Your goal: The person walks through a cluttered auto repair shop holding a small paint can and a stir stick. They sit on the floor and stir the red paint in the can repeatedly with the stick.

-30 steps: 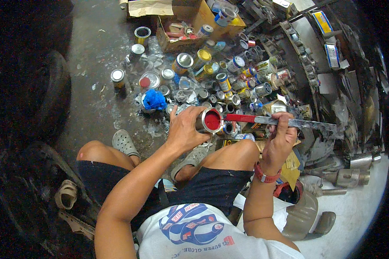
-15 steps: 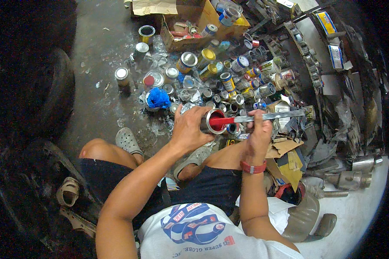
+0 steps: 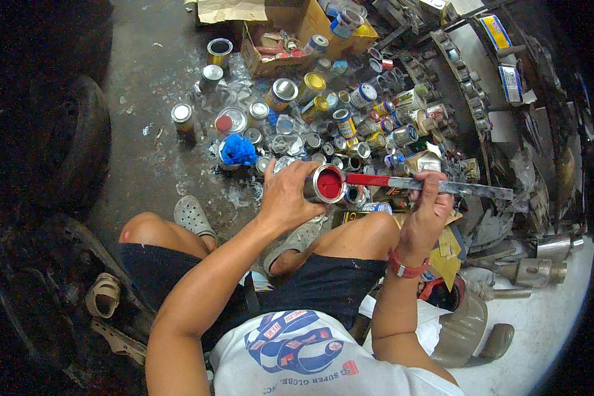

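My left hand (image 3: 290,193) is wrapped round the side of a small metal paint can (image 3: 313,185), tilted so its mouth faces right. Red paint (image 3: 330,183) shows inside it. In my right hand (image 3: 432,204) is a long flat metal stir stick (image 3: 472,188), gripped near its middle. The stick's left end is coated in red paint (image 3: 369,179) and sits at the can's right rim. Whether the tip touches the rim or hangs just off it is hard to tell.
Beyond my hands, several paint cans (image 3: 284,92) crowd the floor, with a blue crumpled plastic bag (image 3: 239,150) on one. A cardboard box (image 3: 277,66) stands at the back. Right are a rack of small cans (image 3: 462,72) and cardboard scraps (image 3: 445,257); left, a tyre (image 3: 79,138).
My right hand has moved right, drawing the stir stick's red end out of the can to its rim. My left hand keeps the can in nearly the same place.
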Action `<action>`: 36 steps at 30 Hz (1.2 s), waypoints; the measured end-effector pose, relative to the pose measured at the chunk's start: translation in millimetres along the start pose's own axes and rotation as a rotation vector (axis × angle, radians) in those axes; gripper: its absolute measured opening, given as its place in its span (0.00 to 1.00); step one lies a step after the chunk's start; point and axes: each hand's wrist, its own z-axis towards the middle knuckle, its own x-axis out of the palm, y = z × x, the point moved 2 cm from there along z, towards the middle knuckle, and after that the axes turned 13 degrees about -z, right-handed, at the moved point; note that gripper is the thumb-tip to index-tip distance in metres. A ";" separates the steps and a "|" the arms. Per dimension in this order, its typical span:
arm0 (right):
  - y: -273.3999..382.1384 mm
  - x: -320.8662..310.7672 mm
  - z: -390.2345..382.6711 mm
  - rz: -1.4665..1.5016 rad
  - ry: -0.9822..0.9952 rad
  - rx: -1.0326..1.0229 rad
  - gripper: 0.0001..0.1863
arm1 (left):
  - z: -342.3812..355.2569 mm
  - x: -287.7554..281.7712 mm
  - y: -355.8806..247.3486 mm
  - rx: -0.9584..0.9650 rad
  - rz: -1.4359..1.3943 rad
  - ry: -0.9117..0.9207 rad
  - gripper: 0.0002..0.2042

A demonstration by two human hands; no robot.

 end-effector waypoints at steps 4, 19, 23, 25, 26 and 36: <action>-9.0 23.9 -8.3 -0.091 0.100 -0.016 0.16 | -0.4 -2.4 0.9 -0.014 0.026 0.017 0.43; -24.6 13.0 1.7 0.153 0.023 0.132 0.15 | -0.3 -3.8 0.3 -0.026 0.012 0.014 0.44; -0.8 -5.7 3.1 0.189 -0.034 0.115 0.13 | 1.5 -2.4 -1.9 -0.034 -0.010 0.034 0.43; 9.4 -6.7 2.0 0.199 -0.028 0.073 0.13 | 1.4 -1.5 -0.9 -0.024 -0.007 0.032 0.43; 12.3 -7.2 1.3 0.203 -0.026 0.052 0.13 | 1.2 -0.8 -0.7 -0.024 -0.005 0.033 0.43; -18.8 27.7 -11.3 -0.137 0.104 -0.008 0.16 | -0.7 -1.9 0.4 -0.007 0.017 0.018 0.43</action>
